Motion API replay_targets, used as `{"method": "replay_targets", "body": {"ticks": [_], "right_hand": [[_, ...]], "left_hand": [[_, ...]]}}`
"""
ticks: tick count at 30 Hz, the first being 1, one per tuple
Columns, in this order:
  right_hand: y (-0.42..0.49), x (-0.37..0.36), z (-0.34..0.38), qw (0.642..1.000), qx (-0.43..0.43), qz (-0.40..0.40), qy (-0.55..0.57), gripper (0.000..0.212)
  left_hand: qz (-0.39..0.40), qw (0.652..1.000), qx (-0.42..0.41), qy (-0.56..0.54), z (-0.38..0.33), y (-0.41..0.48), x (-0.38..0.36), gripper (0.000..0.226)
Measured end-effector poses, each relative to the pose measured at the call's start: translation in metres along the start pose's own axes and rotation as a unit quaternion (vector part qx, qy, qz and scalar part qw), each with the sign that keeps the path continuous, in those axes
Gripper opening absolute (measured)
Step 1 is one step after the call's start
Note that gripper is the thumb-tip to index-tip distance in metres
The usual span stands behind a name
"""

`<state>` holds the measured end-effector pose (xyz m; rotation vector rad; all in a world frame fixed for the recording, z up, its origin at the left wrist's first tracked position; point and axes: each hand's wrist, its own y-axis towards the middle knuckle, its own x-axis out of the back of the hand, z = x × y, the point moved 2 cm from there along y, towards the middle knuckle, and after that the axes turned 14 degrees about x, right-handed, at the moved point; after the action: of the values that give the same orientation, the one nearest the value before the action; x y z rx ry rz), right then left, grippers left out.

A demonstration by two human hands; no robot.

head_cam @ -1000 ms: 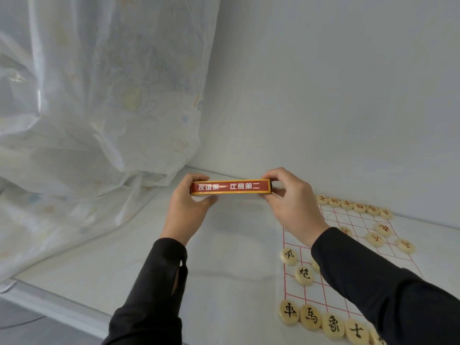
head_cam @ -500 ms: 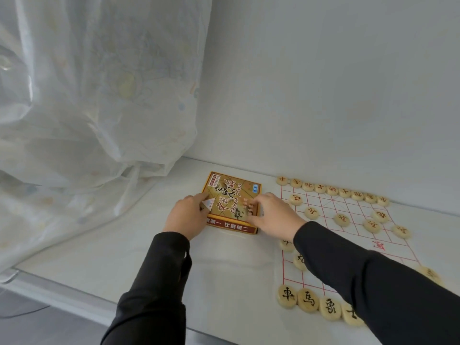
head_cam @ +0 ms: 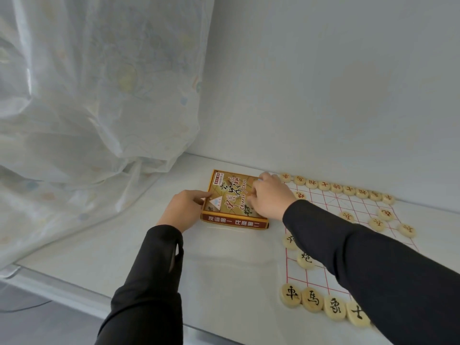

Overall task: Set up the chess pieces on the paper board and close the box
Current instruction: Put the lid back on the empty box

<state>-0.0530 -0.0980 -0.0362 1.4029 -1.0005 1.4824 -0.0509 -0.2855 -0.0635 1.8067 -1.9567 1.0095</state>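
Finding 1: one second back, the box [head_cam: 231, 195] is held in the air edge-on between both hands, only its red side strip facing the camera. It now lies flat on the surface [head_cam: 224, 257], lid up, just left of the paper board [head_cam: 331, 202].

Finding 2: the left hand [head_cam: 183, 210] has come down with it and grips the box's left edge, one of its fingers [head_cam: 206, 194] laid on the lid.

Finding 3: the right hand [head_cam: 271, 197], which rested over the lid's near right part half a second ago, has shifted toward the far right corner and rests there.

Finding 4: the right sleeve now covers more of the board's middle.
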Motion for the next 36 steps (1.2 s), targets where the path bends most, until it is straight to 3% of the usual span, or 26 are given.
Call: {"method": "replay_targets", "body": {"ticks": [3,7,12,16,22,27,30,34,36], "right_hand": [[0.009,-0.010,-0.004,0.992,-0.062,0.040,0.107,0.057],[0.011,-0.021,0.001,0.973,-0.067,0.046,0.214,0.074],[0.002,-0.017,0.003,0.971,-0.064,0.034,0.229,0.072],[-0.003,-0.014,0.003,0.967,-0.059,0.030,0.246,0.071],[-0.012,-0.010,0.001,0.957,-0.038,0.022,0.286,0.071],[-0.018,-0.006,-0.001,0.946,-0.054,0.029,0.319,0.070],[-0.020,-0.005,-0.008,0.894,-0.139,-0.024,0.425,0.046],[-0.024,-0.002,-0.020,0.738,-0.272,-0.044,0.617,0.027],[-0.029,0.004,-0.025,0.703,-0.280,-0.031,0.653,0.018]], "left_hand": [[0.000,0.999,0.017,-0.035,0.001,0.001,0.003,0.046],[0.013,0.995,0.039,-0.094,-0.003,0.004,-0.005,0.041],[-0.009,0.989,0.101,-0.111,-0.005,0.007,-0.010,0.045],[0.020,0.984,0.128,-0.124,-0.007,0.005,-0.014,0.019],[0.040,0.970,0.153,-0.184,-0.006,0.002,-0.012,0.029],[0.091,0.913,0.194,-0.347,-0.003,-0.003,-0.012,0.019],[0.115,0.888,0.193,-0.401,-0.005,-0.006,-0.012,0.015],[0.178,0.866,0.196,-0.425,-0.006,-0.008,-0.011,0.014],[0.203,0.859,0.201,-0.425,-0.006,-0.010,-0.012,0.018]]}}
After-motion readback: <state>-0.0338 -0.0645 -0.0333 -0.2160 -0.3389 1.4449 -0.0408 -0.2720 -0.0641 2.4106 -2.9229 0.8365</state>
